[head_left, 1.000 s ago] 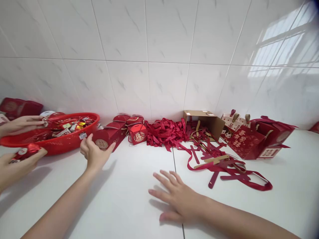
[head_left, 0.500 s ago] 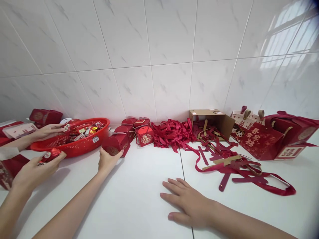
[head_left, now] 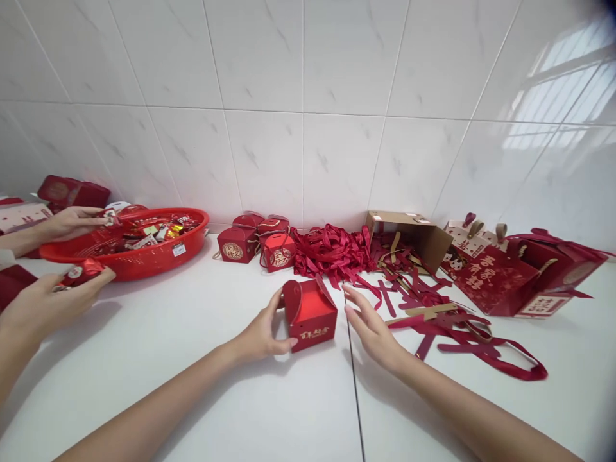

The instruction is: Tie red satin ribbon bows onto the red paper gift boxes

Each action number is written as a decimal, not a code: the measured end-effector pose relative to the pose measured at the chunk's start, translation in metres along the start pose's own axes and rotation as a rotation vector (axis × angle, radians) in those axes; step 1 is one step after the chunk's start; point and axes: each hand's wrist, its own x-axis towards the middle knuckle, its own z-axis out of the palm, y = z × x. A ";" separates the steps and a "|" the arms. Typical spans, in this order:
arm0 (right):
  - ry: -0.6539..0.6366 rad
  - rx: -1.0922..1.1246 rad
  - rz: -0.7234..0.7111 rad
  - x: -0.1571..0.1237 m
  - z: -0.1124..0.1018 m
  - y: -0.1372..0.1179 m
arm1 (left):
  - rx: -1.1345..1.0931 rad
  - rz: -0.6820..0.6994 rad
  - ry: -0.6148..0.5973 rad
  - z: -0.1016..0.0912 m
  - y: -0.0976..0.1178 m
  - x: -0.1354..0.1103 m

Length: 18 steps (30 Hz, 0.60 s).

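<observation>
A small red gift box (head_left: 310, 314) with gold lettering stands on the white counter in front of me, its top flaps up. My left hand (head_left: 264, 331) grips its left side, thumb under the front corner. My right hand (head_left: 369, 324) hovers just right of the box, fingers stretched out and holding nothing. Another person's two hands work at the far left: one hand (head_left: 45, 301) pinches a red-wrapped sweet (head_left: 77, 273), the other hand (head_left: 72, 221) reaches into the red basket (head_left: 129, 263).
Three more red boxes (head_left: 257, 240) stand by the tiled wall. A pile of red ribbons (head_left: 332, 251) lies beside a tipped brown carton (head_left: 409, 231), with loose ribbon strips (head_left: 457, 327) in front. Red gift bags (head_left: 520, 269) fill the right; the basket holds several sweets.
My left hand has carried a red box from beside the basket to the counter's middle. My right hand has lifted off the counter and moved towards the box.
</observation>
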 end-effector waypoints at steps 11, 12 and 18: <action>0.121 -0.526 0.206 0.098 -0.039 0.024 | -0.135 0.071 -0.112 0.013 -0.003 0.006; 0.124 -0.565 0.244 0.101 -0.037 0.029 | -0.134 0.073 -0.114 0.012 -0.005 0.006; 0.152 -0.607 0.256 0.098 -0.024 0.042 | -0.146 0.062 -0.111 0.014 -0.010 0.006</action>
